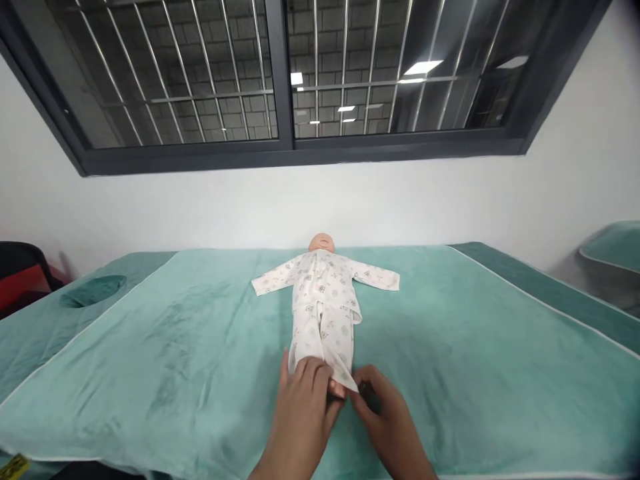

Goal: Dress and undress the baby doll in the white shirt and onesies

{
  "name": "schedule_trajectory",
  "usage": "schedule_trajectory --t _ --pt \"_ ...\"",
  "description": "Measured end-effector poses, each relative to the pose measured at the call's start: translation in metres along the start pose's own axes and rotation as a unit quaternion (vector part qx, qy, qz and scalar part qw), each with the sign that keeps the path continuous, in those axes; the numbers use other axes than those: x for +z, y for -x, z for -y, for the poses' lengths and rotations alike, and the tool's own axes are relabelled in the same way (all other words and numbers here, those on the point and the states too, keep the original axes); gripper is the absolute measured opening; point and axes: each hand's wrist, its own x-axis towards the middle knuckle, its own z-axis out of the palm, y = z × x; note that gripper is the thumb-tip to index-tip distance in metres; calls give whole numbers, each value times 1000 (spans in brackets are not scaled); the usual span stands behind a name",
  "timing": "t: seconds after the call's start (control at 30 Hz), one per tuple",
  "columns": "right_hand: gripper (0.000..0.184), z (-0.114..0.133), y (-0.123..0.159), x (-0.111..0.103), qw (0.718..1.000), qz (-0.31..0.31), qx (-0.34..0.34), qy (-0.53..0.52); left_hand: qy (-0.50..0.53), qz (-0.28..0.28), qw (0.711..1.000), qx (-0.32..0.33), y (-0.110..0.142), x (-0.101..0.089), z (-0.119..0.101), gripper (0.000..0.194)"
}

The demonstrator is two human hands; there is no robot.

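A baby doll lies on its back on the bed, its head toward the wall and its arms spread. It wears a white printed long-sleeved top and matching trousers. My left hand is closed over the doll's lower leg, fingers on the trouser fabric. A bare foot shows beside its thumb. The hem of the trouser leg on the right is pinched in my right hand, which draws the corner out to a point. Part of the lower legs is hidden by my left hand.
A green plush cover with a pale edge lies over the bed, which has a face hole at the left. White wall and a barred window stand behind. A red and black chair is at the left.
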Motion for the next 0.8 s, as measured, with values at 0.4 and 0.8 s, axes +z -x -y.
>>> schedule_trajectory --t 0.4,0.8 --pt "10 -7 22 -21 986 60 -73 137 58 -82 986 130 11 15 5 18" --pt "28 44 -24 31 948 36 -173 266 135 -106 979 -106 34 27 56 34"
